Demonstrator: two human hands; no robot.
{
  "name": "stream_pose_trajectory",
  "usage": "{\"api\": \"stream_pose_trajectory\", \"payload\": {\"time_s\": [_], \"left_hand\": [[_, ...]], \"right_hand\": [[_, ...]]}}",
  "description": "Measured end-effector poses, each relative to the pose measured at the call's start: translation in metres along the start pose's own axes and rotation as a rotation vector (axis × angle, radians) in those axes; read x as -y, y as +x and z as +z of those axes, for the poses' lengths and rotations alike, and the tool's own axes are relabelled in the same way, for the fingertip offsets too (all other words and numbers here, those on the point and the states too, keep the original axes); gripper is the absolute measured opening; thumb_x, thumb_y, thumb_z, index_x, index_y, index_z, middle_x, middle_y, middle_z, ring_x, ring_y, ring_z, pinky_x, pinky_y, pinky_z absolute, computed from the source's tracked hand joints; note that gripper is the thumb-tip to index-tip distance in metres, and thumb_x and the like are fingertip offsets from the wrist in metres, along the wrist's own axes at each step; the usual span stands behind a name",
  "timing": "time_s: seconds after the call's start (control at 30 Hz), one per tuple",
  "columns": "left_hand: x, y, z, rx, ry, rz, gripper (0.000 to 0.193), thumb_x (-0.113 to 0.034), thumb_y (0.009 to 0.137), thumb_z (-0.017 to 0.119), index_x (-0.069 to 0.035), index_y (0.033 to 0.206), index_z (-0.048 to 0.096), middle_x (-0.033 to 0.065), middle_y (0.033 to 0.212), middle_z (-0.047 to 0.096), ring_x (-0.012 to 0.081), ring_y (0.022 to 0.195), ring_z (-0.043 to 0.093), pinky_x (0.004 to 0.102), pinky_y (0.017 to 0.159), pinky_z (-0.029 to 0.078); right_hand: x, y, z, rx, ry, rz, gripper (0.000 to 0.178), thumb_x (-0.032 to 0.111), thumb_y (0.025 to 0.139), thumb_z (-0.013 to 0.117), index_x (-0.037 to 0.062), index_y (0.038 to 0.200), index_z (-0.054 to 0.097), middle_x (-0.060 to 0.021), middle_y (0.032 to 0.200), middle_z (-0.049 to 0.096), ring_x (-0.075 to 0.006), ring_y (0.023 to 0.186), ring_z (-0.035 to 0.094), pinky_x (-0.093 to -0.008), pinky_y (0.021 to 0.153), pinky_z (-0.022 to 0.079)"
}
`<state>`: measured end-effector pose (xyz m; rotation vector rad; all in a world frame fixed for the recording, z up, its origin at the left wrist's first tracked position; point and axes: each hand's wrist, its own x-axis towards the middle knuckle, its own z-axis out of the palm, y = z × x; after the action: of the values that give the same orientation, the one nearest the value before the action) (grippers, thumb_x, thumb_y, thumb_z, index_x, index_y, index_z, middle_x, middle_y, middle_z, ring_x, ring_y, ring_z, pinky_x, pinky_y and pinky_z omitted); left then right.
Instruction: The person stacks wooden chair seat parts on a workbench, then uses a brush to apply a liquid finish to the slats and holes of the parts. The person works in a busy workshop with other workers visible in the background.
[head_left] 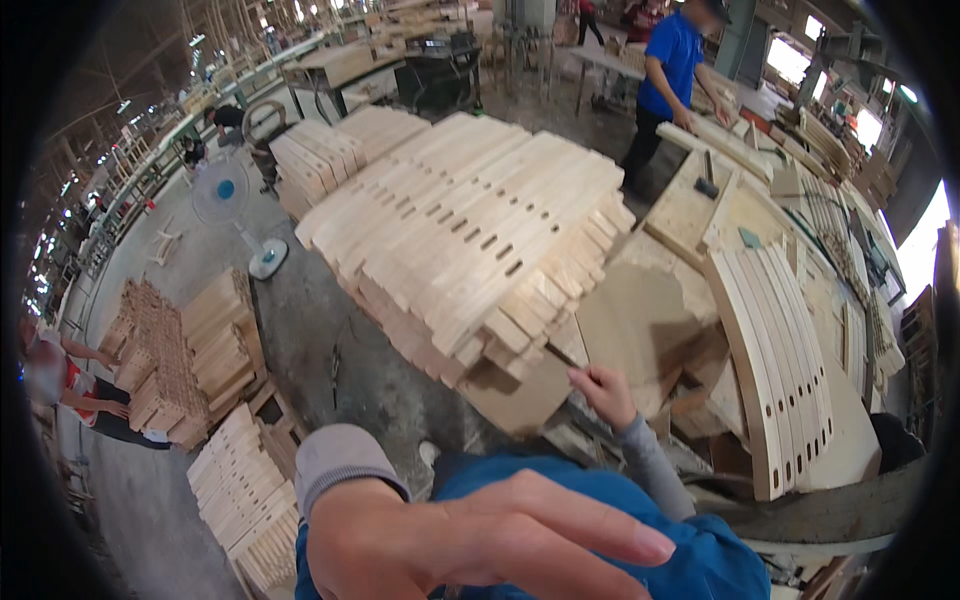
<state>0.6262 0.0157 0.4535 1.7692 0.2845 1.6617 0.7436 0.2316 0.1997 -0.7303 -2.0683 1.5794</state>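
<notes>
My left hand [490, 535] is raised close in front at the bottom, its fingers stretched out to the right and holding nothing. A grey cuff [345, 460] shows at its wrist. My right hand [605, 393] is closed beside the near right corner of a big stack of pale wooden slats [455, 215]. A thin dark edge runs up to its fingertips; what they pinch is too small to make out. The slats lie side by side in layers, with short slots cut in rows. Brown cardboard [640, 310] lies under and beside the stack.
Curved slotted slats [775, 370] lie on the bench at right, near a hammer [706, 185]. A fan [225, 195] and stacked wood [245, 490] stand on the floor at left. One person [675, 75] works at far right, another [75, 385] at left.
</notes>
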Motion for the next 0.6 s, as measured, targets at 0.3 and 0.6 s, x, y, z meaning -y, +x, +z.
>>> {"api": "stream_pose_trajectory", "payload": {"time_s": [0.3,0.6], "left_hand": [[0.021,0.011,0.001,0.118,0.027,0.253,0.054,0.017,0.066,0.030,-0.013,0.092,0.067,0.0273,0.105,0.049,0.0408,0.105,0.042,0.0466,0.092,0.036],[0.037,0.013,0.018,-0.004,-0.029,0.406,0.052,0.016,0.068,0.031,-0.010,0.093,0.067,0.0308,0.107,0.047,0.0417,0.106,0.041,0.0497,0.092,0.034]], "right_hand": [[-0.002,0.001,0.003,0.013,-0.060,0.033,0.024,0.019,0.082,0.060,-0.0016,0.069,0.058,0.0034,0.053,0.044,-0.0037,0.052,0.038,-0.0205,0.046,0.031],[-0.008,0.003,0.000,-0.016,0.034,0.034,0.023,0.017,0.082,0.060,-0.0017,0.069,0.058,0.0030,0.054,0.044,-0.0035,0.054,0.037,-0.0207,0.047,0.030]]}}
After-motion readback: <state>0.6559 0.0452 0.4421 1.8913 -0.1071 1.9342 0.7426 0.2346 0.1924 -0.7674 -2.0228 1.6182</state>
